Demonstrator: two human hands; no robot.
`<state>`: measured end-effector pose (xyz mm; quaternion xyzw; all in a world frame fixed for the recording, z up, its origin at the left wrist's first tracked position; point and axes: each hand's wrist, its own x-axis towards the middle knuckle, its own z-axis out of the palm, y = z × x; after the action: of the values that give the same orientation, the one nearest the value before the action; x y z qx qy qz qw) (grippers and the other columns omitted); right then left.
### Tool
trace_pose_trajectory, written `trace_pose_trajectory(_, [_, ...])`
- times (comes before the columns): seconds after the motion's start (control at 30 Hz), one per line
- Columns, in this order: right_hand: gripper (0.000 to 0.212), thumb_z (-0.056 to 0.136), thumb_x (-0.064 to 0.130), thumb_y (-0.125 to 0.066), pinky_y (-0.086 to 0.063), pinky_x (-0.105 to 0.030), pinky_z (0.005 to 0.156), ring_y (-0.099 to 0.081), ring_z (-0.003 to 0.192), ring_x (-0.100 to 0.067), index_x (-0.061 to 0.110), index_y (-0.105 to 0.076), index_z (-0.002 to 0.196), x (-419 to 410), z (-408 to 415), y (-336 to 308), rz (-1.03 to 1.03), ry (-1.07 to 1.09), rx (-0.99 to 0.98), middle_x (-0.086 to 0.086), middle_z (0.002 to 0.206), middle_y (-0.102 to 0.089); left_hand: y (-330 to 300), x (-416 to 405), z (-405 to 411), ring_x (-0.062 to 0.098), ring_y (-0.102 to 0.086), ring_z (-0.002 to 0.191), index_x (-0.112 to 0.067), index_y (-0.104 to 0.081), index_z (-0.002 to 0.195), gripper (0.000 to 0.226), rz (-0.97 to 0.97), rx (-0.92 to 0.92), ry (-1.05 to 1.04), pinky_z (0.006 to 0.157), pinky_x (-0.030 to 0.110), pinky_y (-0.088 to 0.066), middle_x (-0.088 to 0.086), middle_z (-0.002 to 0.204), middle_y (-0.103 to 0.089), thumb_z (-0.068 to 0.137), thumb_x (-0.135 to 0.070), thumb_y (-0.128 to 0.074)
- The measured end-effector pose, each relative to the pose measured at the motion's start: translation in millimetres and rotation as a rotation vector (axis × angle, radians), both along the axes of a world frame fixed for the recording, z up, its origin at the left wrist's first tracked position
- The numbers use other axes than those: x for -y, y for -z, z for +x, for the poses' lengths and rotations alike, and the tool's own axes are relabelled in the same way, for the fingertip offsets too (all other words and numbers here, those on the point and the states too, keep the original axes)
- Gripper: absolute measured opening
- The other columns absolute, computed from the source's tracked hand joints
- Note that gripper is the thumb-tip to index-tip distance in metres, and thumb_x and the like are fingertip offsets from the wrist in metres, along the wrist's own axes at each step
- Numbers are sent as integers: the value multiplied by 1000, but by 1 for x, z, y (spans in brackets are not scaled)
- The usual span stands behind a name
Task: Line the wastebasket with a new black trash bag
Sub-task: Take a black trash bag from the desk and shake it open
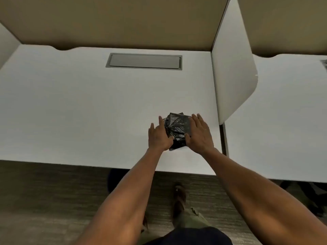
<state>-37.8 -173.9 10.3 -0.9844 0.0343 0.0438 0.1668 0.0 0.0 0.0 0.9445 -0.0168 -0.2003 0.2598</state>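
Near the lower right of the white desk [79, 106], a folded black trash bag [177, 128] lies as a crinkled, glossy, roughly square bundle on the smooth matte top. Both bare forearms reach up from the bottom of the frame. The left hand [159, 137] lies flat against the bundle's left edge, fingers straight and spread, thumb touching the plastic. The right hand [199, 135] rests on its right side, fingers extended, thumb seemingly tucked onto the bag; neither hand is closed around it. A grey rectangular hatch [144, 61] sits upper centre, beside a white rounded divider [233, 71].
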Motion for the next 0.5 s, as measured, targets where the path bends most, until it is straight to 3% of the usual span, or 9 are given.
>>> trace_pose_trajectory(0.13, [98, 88, 56, -63, -19, -53, 128, -11, 161, -33, 8, -22, 163, 8, 13, 18, 33, -114, -98, -15, 172, -19, 13, 12, 9, 37, -16, 159, -21, 2, 166, 109, -101, -120, -152, 128, 48, -22, 17, 165, -36, 90, -41, -72])
trace_pose_trajectory(0.23, [123, 76, 77, -65, -15, -52, 129, -6, 161, -33, 12, -12, 165, 4, 20, 32, 12, -169, -161, -14, 174, -11, 17, 20, 15, 36, -35, 151, -20, -1, 166, 108, -136, -132, -190, 121, 50, -36, 16, 155, -51, 88, -35, -74])
trace_pose_trajectory(0.3, [132, 71, 80, -67, -13, -53, 130, -3, 162, -33, 14, -4, 166, 1, 24, 38, -16, -187, -208, -13, 175, -6, 21, 23, 17, 33, -45, 144, -18, -2, 166, 105, -161, -109, -205, 117, 47, -41, 10, 143, -63, 89, -27, -72])
trace_pose_trajectory(0.37, [131, 73, 74, -72, -14, -54, 129, -3, 162, -32, 16, -1, 166, -4, 26, 44, -20, -176, -245, -13, 175, -5, 22, 24, 17, 29, -57, 133, -16, -3, 166, 103, -187, -94, -234, 110, 39, -48, 5, 131, -71, 89, -20, -71])
trace_pose_trajectory(0.43, [112, 85, 52, -72, -17, -55, 128, -7, 161, -33, 16, -3, 166, -11, 26, 49, 3, -154, -238, -13, 175, -7, 20, 24, 16, 25, -65, 122, -16, -5, 166, 100, -223, -94, -260, 94, 28, -50, 3, 125, -74, 90, -18, -70])
trace_pose_trajectory(0.5, [90, 93, 30, -62, -23, -54, 126, -15, 159, -33, 14, -12, 166, -14, 24, 51, 50, -114, -199, -14, 173, -16, 18, 22, 13, 22, -67, 117, -18, -8, 166, 96, -266, -79, -290, 88, 26, -48, 2, 124, -75, 92, -19, -69])
